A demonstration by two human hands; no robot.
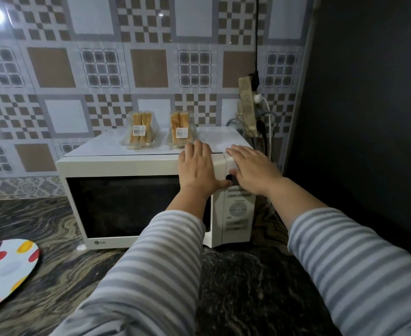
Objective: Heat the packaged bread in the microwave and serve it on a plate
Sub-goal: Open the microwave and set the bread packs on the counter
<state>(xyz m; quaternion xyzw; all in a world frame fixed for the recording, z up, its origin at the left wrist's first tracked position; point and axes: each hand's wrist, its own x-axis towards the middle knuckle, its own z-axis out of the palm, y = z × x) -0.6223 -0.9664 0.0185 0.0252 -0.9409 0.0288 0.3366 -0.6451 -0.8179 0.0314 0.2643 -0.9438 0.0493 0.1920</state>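
A white microwave (pixel 127 167) stands on the dark marble counter with its door closed. On its top lie two clear packs of sliced bread, one on the left (pixel 140 130) and one on the right (pixel 180 130). My left hand (pixel 197 167) lies flat over the door's top right corner, fingers spread, thumb near the black knob (pixel 229 177). My right hand (pixel 250 166) rests flat over the top of the control panel (pixel 238 209), beside that knob. Neither hand holds anything. A white plate with coloured spots (pixel 8 267) lies at the lower left.
A power strip (pixel 248 107) with plugs and cables hangs on the tiled wall just right of the microwave. A dark wall (pixel 369 117) closes off the right side. Marble counter (pixel 61 282) extends in front of and left of the microwave.
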